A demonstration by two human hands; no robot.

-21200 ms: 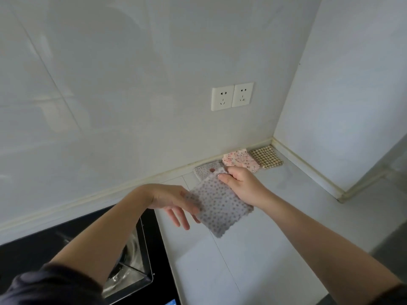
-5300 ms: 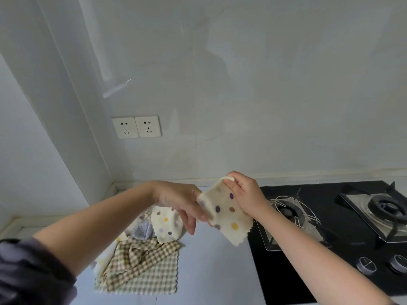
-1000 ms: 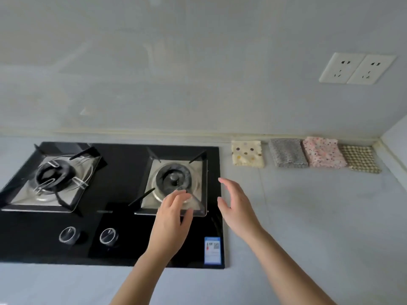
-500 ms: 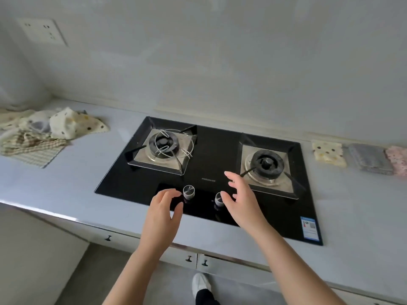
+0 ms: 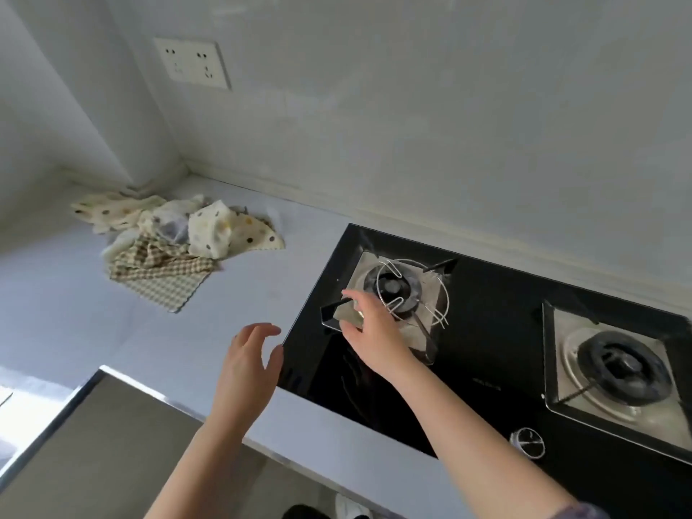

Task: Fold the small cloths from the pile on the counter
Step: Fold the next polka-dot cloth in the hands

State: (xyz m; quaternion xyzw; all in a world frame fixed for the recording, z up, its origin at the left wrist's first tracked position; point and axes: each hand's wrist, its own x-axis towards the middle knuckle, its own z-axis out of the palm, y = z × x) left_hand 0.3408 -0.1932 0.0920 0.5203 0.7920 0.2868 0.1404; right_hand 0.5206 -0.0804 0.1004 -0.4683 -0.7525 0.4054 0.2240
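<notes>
A pile of small cloths (image 5: 176, 234) lies in the left corner of the grey counter (image 5: 232, 312). A cream polka-dot cloth (image 5: 224, 234) sits on top, and a brown checked cloth (image 5: 164, 279) spreads at the front. My left hand (image 5: 251, 361) hovers above the counter near the hob's left edge, fingers relaxed and empty. My right hand (image 5: 374, 331) reaches over the hob's front left corner, also empty with its fingers spread. Both hands are well to the right of the pile and touch nothing.
A black gas hob (image 5: 486, 350) with two burners fills the right side, with a control knob (image 5: 528, 442) near the front. A double wall socket (image 5: 193, 63) is above the pile. The counter's steel front edge (image 5: 149, 391) runs below my left hand.
The view has swung left, so the folded cloths on the right are out of sight and the pile is closer. Both empty hands have moved left across the hob toward the pile.
</notes>
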